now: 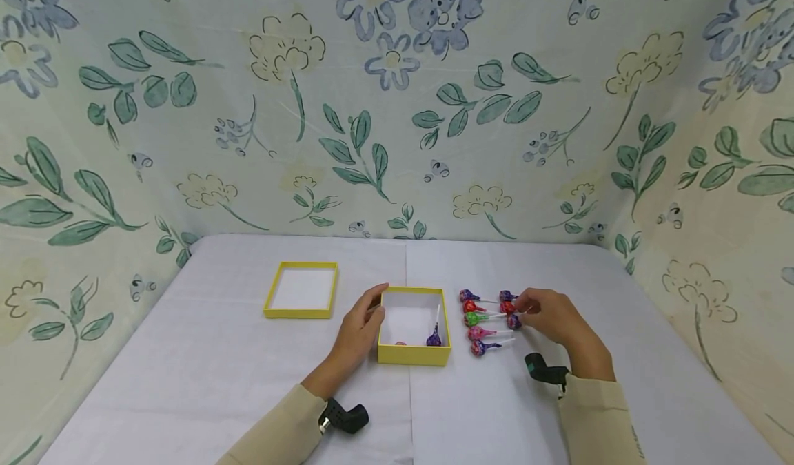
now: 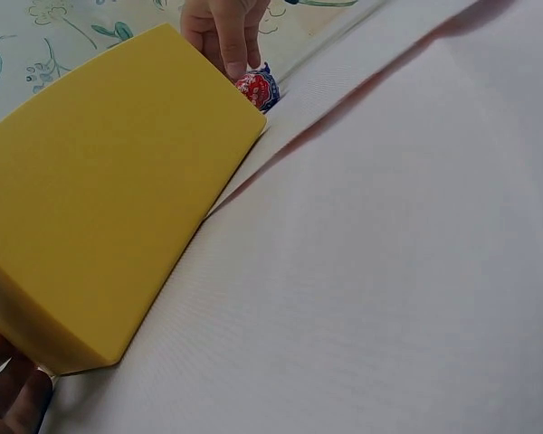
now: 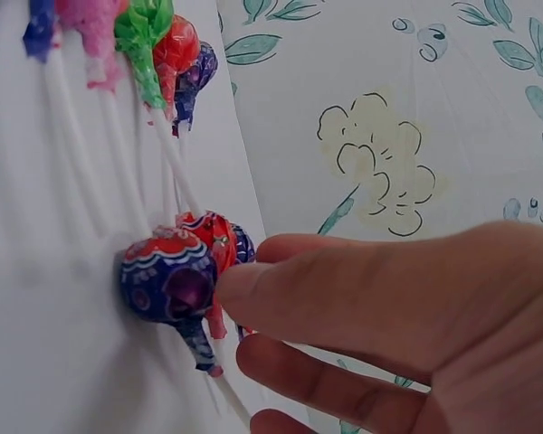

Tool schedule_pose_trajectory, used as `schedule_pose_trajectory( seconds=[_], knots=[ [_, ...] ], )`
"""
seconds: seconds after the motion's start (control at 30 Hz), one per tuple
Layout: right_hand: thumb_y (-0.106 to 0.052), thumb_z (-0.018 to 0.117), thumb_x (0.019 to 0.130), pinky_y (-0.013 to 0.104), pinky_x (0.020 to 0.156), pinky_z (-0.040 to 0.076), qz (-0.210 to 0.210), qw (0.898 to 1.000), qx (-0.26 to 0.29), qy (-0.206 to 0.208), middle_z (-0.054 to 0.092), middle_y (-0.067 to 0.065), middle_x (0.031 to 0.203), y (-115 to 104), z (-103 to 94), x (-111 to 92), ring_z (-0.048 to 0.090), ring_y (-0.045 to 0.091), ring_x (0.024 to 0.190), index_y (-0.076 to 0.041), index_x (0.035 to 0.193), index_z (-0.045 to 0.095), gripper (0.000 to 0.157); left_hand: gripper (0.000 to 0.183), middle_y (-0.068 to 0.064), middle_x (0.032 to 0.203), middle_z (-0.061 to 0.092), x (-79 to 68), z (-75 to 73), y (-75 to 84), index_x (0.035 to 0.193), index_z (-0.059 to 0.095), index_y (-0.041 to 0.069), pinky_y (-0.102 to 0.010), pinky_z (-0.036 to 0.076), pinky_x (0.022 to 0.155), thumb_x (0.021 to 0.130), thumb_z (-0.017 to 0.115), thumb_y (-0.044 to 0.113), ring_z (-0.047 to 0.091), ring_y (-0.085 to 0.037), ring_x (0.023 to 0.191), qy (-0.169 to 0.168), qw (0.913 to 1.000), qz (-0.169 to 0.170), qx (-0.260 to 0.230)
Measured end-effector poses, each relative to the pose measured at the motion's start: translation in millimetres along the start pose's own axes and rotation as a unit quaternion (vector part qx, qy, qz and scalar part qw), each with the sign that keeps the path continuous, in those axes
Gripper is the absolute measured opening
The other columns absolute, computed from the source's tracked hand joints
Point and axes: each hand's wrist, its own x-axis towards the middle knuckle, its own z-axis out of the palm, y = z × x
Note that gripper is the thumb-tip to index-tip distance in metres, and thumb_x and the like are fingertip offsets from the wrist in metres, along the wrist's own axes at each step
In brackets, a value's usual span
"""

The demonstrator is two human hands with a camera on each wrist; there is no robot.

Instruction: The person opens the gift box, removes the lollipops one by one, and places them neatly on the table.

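Observation:
My left hand point(image 1: 358, 331) grips the left side of an open yellow box point(image 1: 412, 357). Inside the box a purple-wrapped lollipop point(image 1: 434, 337) leans with its stick up; a bit of a reddish thing point(image 1: 400, 344) peeks over the near wall. To the right of the box, my right hand point(image 1: 554, 315) pinches a blue-and-purple lollipop point(image 3: 167, 280) by its wrapped head, thumb and fingertip at its side. A red lollipop point(image 1: 506, 307) and a purple one point(image 1: 507, 295) lie just behind it, partly covered by the hand in the right wrist view.
Left of the box lies its yellow-rimmed lid point(image 1: 298, 313), white inside facing up. Between box and right hand runs a column of several lollipops, among them a green one point(image 1: 473, 319) and a pink one point(image 1: 476, 333). Floral cloth point(image 1: 372, 196) walls the white table at back and sides.

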Motion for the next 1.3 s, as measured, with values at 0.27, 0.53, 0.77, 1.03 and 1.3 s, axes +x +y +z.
schedule_pose_trajectory(
  seconds=[0.27,0.53,0.77,1.03,1.3],
  knots=[
    [-0.008,0.068,0.088,0.046,0.079,0.054,-0.007,1.0,0.004,0.006,0.065,0.009,0.1,-6,0.5,0,0.057,0.028,0.093,-0.008,0.102,0.067,0.014,0.042,-0.011,0.144,0.046,8.9,7.1,-32.3,0.142,0.045,0.02,-0.048,0.041,0.105,0.101,0.044,0.011,0.047,-0.032,0.129,0.01,0.9999,0.0,-0.004],
    [-0.007,0.068,0.088,0.046,0.08,0.055,-0.029,0.999,0.005,0.017,0.066,0.006,0.097,-17,2.9,3,0.058,0.027,0.094,-0.008,0.102,0.067,0.014,0.042,0.001,0.142,0.048,12.2,8.0,-45.9,0.143,0.045,0.023,-0.042,0.043,0.104,0.102,0.045,0.018,0.049,-0.022,0.128,0.011,0.9999,0.005,0.005],
    [-0.007,0.069,0.087,0.042,0.077,0.057,-0.061,0.998,0.004,0.032,0.066,0.005,0.094,-26,4.8,3,0.06,0.025,0.091,-0.007,0.104,0.068,0.017,0.042,0.004,0.141,0.048,12.8,8.7,-47.8,0.143,0.046,0.029,-0.04,0.044,0.104,0.101,0.045,0.019,0.049,-0.021,0.127,0.014,0.9997,0.0,0.018],
    [-0.006,0.067,0.088,0.036,0.072,0.058,-0.077,0.996,0.009,0.036,0.067,0.005,0.098,-43,6.9,1,0.061,0.022,0.087,-0.008,0.107,0.067,0.019,0.042,0.005,0.142,0.047,13.1,8.2,-46.0,0.142,0.045,0.032,-0.039,0.043,0.105,0.102,0.045,0.018,0.048,-0.02,0.129,0.009,0.9998,-0.008,0.015],
    [-0.006,0.069,0.088,0.034,0.071,0.058,-0.109,0.993,0.019,0.047,0.067,0.004,0.099,-65,13.6,-3,0.06,0.021,0.088,-0.011,0.105,0.068,0.018,0.043,0.003,0.144,0.046,12.8,7.5,-44.6,0.144,0.045,0.024,-0.04,0.042,0.105,0.101,0.045,0.017,0.048,-0.019,0.129,0.01,0.9998,-0.01,0.017]
  ],
)
